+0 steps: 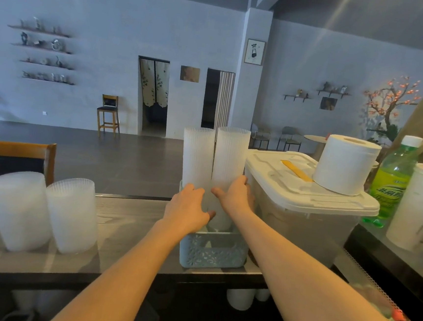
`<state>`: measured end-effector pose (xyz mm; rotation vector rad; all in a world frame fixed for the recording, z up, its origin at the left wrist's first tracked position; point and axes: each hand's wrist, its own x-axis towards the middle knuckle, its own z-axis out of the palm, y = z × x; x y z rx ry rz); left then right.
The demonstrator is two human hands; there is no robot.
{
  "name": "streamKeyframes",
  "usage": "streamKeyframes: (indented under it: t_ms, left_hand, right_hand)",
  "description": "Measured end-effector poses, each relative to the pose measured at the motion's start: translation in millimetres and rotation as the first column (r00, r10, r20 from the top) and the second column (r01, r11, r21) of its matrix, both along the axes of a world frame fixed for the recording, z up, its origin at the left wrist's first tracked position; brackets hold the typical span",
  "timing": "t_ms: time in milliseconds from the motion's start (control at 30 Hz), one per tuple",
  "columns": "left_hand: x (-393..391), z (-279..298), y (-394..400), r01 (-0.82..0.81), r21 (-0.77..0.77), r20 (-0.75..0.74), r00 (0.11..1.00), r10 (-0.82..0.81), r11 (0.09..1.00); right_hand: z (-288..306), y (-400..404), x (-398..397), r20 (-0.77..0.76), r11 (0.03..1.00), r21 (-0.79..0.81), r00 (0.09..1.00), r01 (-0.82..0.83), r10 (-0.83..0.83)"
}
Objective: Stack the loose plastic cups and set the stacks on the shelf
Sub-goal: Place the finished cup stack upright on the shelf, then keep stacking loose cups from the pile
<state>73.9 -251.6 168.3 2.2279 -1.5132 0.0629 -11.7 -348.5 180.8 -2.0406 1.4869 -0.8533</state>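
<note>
You have a single head-worn, wide-angle view, facing forward and slightly down over the dark wooden counter (128, 219). It sits close above your outstretched forearms, with the grey-walled room far beyond.

The only writing I can see is on the label of the green bottle (392, 181) at my right, behind the white storage box (304, 194). There are large white characters on a dark band of this label, in a Chinese-looking script, but they are partly hidden and too blurred for me to read. Smaller print above them is also not legible.
</note>
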Motion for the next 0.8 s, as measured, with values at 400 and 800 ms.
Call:
streamKeyframes:
  t_ms: [400, 800]
  left_hand:
    - [-2, 14, 27, -0.034, -0.228, -0.041, 0.999, 0.025, 0.973]
    - [38, -13, 137, -0.238, -0.547, -0.263, 0.959, 0.105, 0.802]
  right_hand:
    - [16, 37, -22, -0.113, 0.994, -0.096, 0.993, -0.056, 0.045]
    - [11, 138, -6, 0.123, 0.648, -0.656, 0.793, -0.386, 0.596]
